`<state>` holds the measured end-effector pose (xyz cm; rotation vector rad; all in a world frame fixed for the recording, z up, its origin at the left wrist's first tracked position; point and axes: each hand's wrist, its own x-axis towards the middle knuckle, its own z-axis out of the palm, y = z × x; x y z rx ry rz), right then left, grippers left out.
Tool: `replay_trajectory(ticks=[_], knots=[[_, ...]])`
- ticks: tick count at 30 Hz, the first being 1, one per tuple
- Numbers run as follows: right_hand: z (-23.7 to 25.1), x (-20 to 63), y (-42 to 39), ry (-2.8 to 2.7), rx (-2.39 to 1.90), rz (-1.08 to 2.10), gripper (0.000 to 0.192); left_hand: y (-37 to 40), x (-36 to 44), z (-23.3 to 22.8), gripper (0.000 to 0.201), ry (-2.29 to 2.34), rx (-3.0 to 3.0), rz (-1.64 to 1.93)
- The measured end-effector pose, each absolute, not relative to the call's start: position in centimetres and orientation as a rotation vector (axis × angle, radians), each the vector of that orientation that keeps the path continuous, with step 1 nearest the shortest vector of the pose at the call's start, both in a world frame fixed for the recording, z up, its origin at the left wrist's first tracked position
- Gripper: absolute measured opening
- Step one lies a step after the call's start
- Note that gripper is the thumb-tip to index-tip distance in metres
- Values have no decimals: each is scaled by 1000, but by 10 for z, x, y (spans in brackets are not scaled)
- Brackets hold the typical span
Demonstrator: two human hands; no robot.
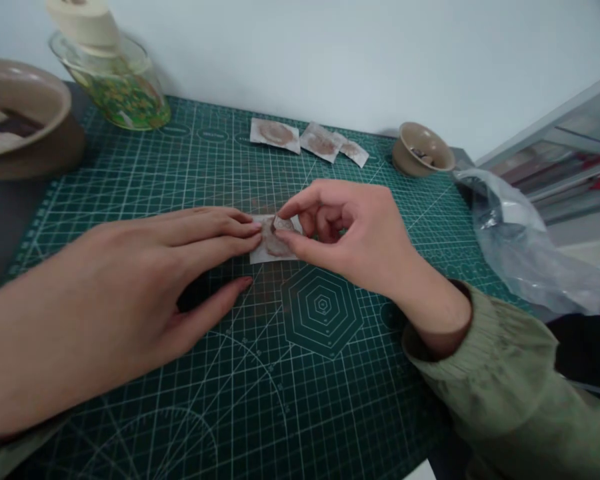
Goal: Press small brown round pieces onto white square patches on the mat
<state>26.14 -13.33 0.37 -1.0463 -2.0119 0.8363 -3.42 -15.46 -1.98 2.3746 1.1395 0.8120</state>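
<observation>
Mid frame: our left hand [145, 280] fingers flat, pressing paper square [270, 248] on green mat [330, 373]. Our right hand [350, 233] fingers pinching brown piece [283, 225] on it.

Craft desk: gridded cutting mat [130, 427]; glass jar [120, 90]; bowls [423, 150]

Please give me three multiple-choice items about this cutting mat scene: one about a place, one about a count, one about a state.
1. Where does the small brown bowl stand?
A. far right edge of the cutting mat
B. near left corner
C. mat centre

2. How many brown patches lie in the far row?
A. one
B. three
C. six

3. How is the right hand?
A. flat and open
B. out of view
C. pinching the brown piece

Answers: 1 A, it stands beside the plastic bag. 2 B, three lie side by side. 3 C, thumb and forefinger close on it while the left hand presses the sheet.
</observation>
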Motion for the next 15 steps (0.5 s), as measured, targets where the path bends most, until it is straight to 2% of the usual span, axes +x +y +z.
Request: replay_trajectory(ticks=[4, 9, 15], knots=[[7, 263, -132, -1689, -1010, 1080, 41, -152, -26, -11, 43, 966, 2613, 750], [7, 262, -129, -1556, -818, 1357, 49, -156, -12, 1, 43, 1032, 2536, 1010], [3, 261, -129, -1558, -628, 1547, 51, -158, 3, 9, 23, 1004, 2329, 1211]])
